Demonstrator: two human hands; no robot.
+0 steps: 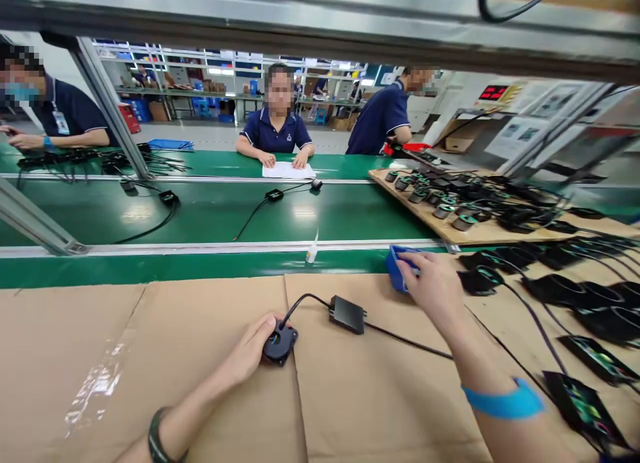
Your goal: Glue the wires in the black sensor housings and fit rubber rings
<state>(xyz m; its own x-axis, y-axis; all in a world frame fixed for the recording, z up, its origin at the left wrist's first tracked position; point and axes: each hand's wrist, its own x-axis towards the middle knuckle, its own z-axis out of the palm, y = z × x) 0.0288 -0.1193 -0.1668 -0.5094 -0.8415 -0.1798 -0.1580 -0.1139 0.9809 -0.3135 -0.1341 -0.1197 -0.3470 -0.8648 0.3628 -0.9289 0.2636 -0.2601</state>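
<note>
My left hand (253, 349) grips a small black motor-like housing (280, 343), squarish with a round opening, resting on the cardboard. From it a black cable arches to a flat black box (347, 314), whose second cable runs right beneath my right forearm. My right hand (434, 286) is over a small blue bin (395, 271) at the far edge of the cardboard. Its thumb and fingers are bent close together at the bin; anything between them is too small to make out. Left of the bin, a small white bottle with a pointed tip (311, 251) stands upright.
A board (415, 216) crowded with cabled round parts lies at right, with black parts (555, 289) nearer me. Metal rails cross the green conveyor (215, 209), which carries another cabled unit (274, 195). A metal beam (320, 23) spans overhead. Three people are close by across the line.
</note>
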